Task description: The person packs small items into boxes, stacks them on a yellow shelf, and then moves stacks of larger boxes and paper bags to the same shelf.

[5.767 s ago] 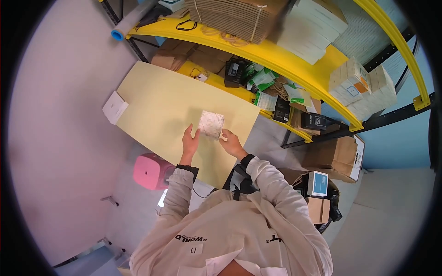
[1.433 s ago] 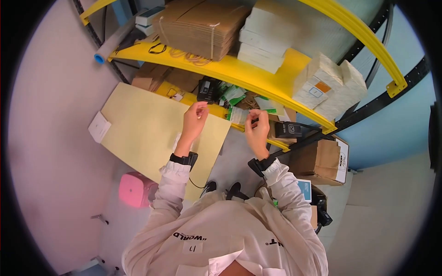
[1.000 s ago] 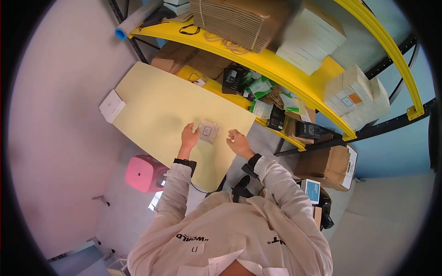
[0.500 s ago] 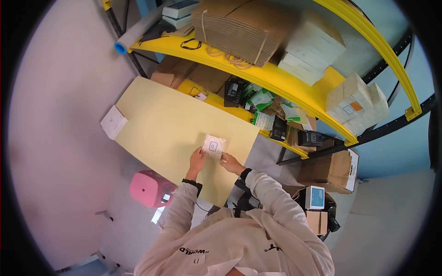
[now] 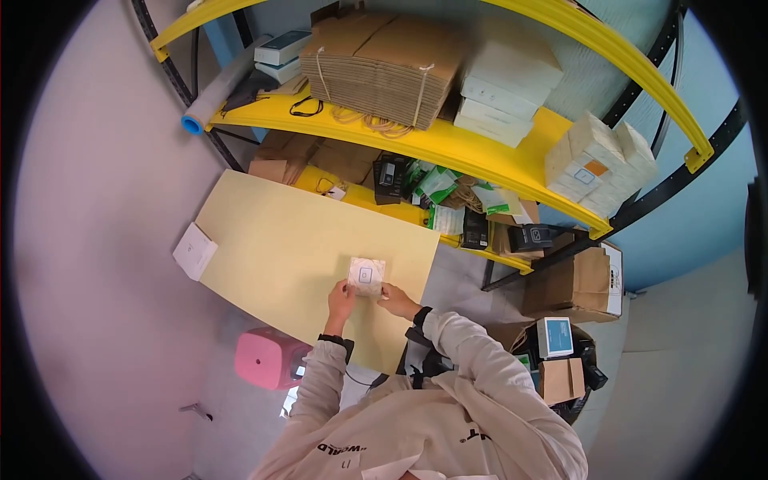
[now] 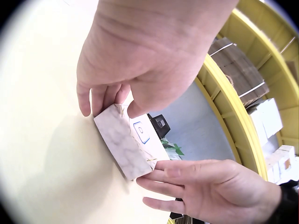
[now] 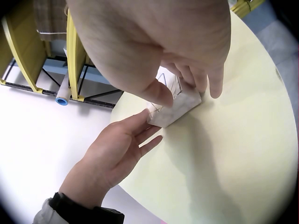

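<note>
A small square box (image 5: 366,276) with a white marble pattern and a blue rounded-square mark on its top sits over the yellow tabletop. My left hand (image 5: 342,299) holds its near left corner, and my right hand (image 5: 399,302) its near right corner. In the left wrist view the right hand (image 6: 210,186) has its thumb and fingers at one end of the box (image 6: 122,142), while the left fingers curl behind the opposite end. From the right wrist, the right thumb lies on the top edge of the box (image 7: 180,111) and the left hand (image 7: 112,151) grips the far end.
A white box (image 5: 194,251) stands at the left edge of the yellow table (image 5: 272,240). Behind it a yellow shelf (image 5: 448,148) carries bundled cardboard (image 5: 376,80) and white boxes. A pink stool (image 5: 268,358) is at left; cartons (image 5: 572,280) stand on the right.
About a second ago both hands were apart from the box, the right one clear to its side. They have come in and now hold it at both near corners. The camera view has tilted up.
</note>
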`<state>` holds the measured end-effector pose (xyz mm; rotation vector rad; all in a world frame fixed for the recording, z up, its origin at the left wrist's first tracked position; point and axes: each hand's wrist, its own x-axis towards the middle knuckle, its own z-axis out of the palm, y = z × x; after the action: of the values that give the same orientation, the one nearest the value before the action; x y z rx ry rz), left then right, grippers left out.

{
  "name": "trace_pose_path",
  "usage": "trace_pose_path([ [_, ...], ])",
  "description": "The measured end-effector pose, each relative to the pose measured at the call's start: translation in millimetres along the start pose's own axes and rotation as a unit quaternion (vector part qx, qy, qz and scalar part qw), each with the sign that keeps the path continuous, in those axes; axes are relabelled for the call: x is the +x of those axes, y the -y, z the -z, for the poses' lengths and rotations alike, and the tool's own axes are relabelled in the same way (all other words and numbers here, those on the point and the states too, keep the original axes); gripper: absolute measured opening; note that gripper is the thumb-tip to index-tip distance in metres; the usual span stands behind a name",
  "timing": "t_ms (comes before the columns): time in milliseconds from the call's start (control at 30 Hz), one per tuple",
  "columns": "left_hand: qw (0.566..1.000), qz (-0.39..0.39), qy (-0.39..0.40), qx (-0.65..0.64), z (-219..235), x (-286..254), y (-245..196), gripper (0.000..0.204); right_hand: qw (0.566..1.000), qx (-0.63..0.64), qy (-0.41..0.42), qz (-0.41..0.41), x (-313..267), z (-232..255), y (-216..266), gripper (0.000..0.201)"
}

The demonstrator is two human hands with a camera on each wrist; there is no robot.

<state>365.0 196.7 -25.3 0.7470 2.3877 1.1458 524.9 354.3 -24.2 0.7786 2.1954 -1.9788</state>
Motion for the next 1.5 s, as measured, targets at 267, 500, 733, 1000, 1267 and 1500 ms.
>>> trace_pose_path([
  [267, 0.997, 0.004, -0.033, -0.066, 0, 4, -21, 0.028, 0.984, -0.005, -0.128, 0.123, -16, 7, 19, 0.052],
  [500, 0.989, -0.033, -0.066, -0.128, 5, 17, -88, 0.027, 0.967, -0.047, -0.186, 0.165, -27, 40, 46, 0.051],
  [733, 0.975, -0.103, -0.031, -0.192, 1, 21, -168, 0.030, 0.924, -0.029, -0.322, 0.206, -85, 82, 109, 0.056],
  [1000, 0.933, -0.225, 0.018, -0.281, 9, 7, -313, 0.033, 0.830, -0.065, -0.461, 0.307, -156, 144, 182, 0.054],
  [1267, 0.889, -0.322, 0.071, -0.319, -8, -8, -439, 0.032, 0.722, -0.100, -0.560, 0.394, -231, 225, 236, 0.053],
  [1500, 0.867, -0.370, 0.082, -0.323, -34, -21, -528, 0.032, 0.658, -0.126, -0.621, 0.407, -285, 292, 263, 0.045],
])
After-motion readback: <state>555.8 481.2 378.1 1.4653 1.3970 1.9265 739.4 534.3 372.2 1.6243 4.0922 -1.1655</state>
